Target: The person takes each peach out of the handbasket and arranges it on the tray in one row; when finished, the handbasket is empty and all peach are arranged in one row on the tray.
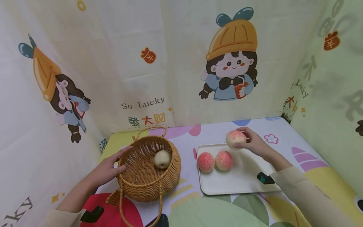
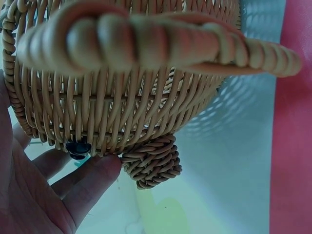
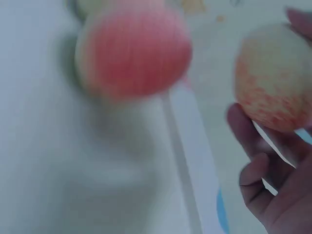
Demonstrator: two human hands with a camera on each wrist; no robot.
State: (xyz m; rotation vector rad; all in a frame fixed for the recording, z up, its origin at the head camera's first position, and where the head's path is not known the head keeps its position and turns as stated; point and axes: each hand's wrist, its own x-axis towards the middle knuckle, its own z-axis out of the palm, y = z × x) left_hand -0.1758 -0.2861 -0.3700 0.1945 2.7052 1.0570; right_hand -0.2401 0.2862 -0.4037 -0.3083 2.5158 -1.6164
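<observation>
My right hand holds a peach, pale with pink-red speckles, above the back of the white tray. In the right wrist view, fingers touch the underside of this peach. Two pinker peaches lie side by side at the tray's left end. On the left stands a woven wicker basket, its mouth facing up, with one pale round fruit inside. My left hand rests on the basket's left rim, fingers spread and fairly straight. The left wrist view shows fingers against the outer weave.
One basket handle hangs toward the front edge; another handle stands at the back. A patterned cloth covers the table. Printed fabric walls enclose the back and both sides. Dark camera mounts sit on both wrists.
</observation>
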